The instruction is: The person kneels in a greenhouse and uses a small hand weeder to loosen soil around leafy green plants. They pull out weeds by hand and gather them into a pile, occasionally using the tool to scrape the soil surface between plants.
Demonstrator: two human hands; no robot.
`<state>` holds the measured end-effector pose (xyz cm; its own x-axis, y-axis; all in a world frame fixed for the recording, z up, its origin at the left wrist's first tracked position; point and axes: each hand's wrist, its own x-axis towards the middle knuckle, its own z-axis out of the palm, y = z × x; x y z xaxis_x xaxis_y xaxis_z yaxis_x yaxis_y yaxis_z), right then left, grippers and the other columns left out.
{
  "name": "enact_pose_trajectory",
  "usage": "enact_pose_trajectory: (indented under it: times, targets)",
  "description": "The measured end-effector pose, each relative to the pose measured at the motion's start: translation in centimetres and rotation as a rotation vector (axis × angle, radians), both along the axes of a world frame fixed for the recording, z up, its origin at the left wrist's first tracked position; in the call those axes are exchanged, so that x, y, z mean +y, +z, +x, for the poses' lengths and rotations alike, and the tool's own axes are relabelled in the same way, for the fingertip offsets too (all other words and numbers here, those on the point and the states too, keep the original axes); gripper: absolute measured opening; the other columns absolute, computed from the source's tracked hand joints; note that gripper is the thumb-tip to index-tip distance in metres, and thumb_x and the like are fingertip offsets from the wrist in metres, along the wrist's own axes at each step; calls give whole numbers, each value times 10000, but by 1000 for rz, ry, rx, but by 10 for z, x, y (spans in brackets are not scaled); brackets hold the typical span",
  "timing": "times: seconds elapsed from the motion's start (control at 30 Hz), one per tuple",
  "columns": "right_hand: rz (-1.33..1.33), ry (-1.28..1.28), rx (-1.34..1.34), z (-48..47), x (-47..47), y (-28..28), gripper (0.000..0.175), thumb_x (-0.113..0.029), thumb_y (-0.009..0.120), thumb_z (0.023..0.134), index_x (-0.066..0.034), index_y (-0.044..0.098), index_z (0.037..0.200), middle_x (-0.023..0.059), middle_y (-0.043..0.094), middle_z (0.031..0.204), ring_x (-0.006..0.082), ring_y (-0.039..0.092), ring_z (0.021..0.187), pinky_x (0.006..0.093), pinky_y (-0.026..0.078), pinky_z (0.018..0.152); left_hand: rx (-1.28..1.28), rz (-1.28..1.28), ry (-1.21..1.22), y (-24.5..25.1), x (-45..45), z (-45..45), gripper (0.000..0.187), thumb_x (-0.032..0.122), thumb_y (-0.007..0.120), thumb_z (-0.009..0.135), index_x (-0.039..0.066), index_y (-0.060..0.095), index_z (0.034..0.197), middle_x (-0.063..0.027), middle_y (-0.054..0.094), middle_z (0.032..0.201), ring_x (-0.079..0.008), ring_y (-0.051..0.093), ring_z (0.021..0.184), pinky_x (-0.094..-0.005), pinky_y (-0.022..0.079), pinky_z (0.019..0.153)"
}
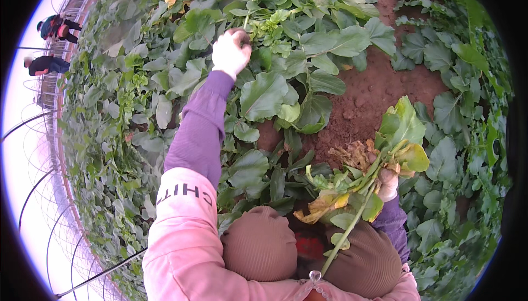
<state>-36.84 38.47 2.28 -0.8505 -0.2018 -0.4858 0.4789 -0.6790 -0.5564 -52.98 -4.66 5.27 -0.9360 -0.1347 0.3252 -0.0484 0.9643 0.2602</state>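
My left hand [232, 51], in a pale glove with darker fingertips, reaches forward into the leafy plants. Its fingers are closed around a thin green stem [246, 19]. At the lower right, my right hand [387, 183], gloved too, grips a bunch of cut leaves and stalks [363, 194], some green, some yellow and some brown and withered. One long stalk [344, 235] from the bunch slants down over my right knee towards my chest. Broad lobed leaves [264, 97] spread just below my left hand.
Reddish-brown soil [363, 99] shows between the plant rows, with another dense row [447, 152] on the right. Two people [53, 29] [48, 65] are at the far left edge, beside metal hoops [33, 177] of a tunnel frame. My bent knees [260, 243] are close below.
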Motion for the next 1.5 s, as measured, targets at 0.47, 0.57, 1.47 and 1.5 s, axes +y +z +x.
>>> enact_pose_trajectory:
  times: [0.47, 0.57, 1.47, 1.5]
  targets:
    - [-44, 65, 47, -4, 15, -16, 735, -203, 732, 659, -41, 369, 1278, 115, 502, 1198, 271, 504, 1108, 392, 453, 921, -65, 199, 210, 14, -10, -20, 277, 262, 563, 785, 104, 636, 1002, -134, 642, 934, -288, 611, 898, -357, 470, 789]
    - [-44, 65, 30, -4, 17, -22, 721, -216, 722, 675, -42, 368, 1279, 130, 510, 1191, 275, 515, 1093, 392, 478, 882, -339, 231, 280, 7, -19, -43, 401, 334, 616, 755, 101, 617, 1081, -150, 629, 1014, -282, 592, 963, -345, 457, 812]
    - [-129, -58, -32, -5, 26, -37, 668, -88, 649, 703, 12, 348, 1292, 165, 448, 1271, 290, 437, 1188, 407, 345, 1026, -254, -687, -714, 6, 126, -69, 115, 194, 598, 710, 134, 630, 803, -60, 581, 789, -242, 550, 849, -372, 423, 791]
    - [-138, -58, -36, -5, 26, -34, 667, -84, 647, 702, 14, 349, 1290, 165, 449, 1269, 292, 437, 1188, 408, 346, 1025, -217, -632, -647, 11, 126, -70, 134, 205, 568, 740, 118, 628, 822, -78, 595, 778, -265, 569, 797, -381, 450, 731]
